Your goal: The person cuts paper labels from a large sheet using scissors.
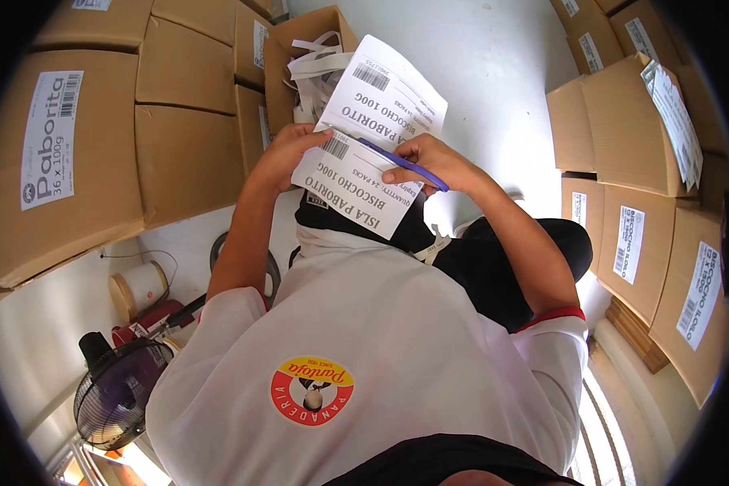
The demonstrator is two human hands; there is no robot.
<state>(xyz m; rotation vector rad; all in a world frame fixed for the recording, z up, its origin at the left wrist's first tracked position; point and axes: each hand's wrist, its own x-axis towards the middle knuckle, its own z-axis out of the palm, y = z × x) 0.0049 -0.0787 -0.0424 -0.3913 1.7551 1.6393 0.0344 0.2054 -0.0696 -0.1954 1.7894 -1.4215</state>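
My left hand (288,158) pinches the left edge of a white printed paper sheet (355,193), its thumb on top near a barcode. The sheet bears two visible blocks of label print and barcodes, and hangs above my lap. In my right hand (434,163) is a pair of scissors with blue-purple handles (412,166). Their metal blades (342,131) point left across the sheet, between the upper print block and the lower one. The blade tips lie close to my left thumb. How far the paper is cut cannot be made out. More paper seems layered behind the upper part.
An open carton (285,91) with white paper strips (319,67) stands beyond my left hand. Labelled cartons are stacked at left (188,146) and right (632,237). Printed sheets (674,121) rest against a right-hand carton. A fan (121,395) and a spool (138,290) are at lower left.
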